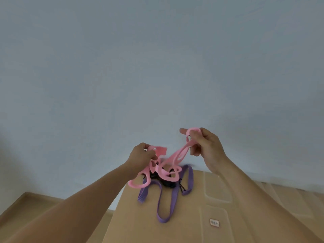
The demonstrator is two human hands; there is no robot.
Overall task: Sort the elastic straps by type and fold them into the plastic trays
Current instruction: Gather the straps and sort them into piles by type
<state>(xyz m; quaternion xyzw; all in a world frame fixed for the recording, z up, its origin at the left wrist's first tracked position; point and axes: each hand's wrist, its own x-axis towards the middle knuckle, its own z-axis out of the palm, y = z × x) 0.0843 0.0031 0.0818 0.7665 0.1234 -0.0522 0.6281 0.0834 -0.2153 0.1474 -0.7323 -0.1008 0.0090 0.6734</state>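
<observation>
Both my hands hold a pink elastic strap [175, 157] with several loops up in the air above the table. My right hand [204, 147] pinches its upper end, raised higher and to the right. My left hand [142, 156] grips the other part, with loose pink loops hanging below it. Under the pink strap lies a purple elastic strap [164, 202] in long loops on the brown table [140, 225], beside a small dark tangle of black straps [166, 183]. Two clear plastic trays [217, 186] sit to the right of the purple strap; they look empty.
A pale blue-grey wall fills the upper view behind the table. A small white label [214, 222] shows on the nearer tray. The wooden floor [35, 204] is visible at the lower left, past the table's left edge.
</observation>
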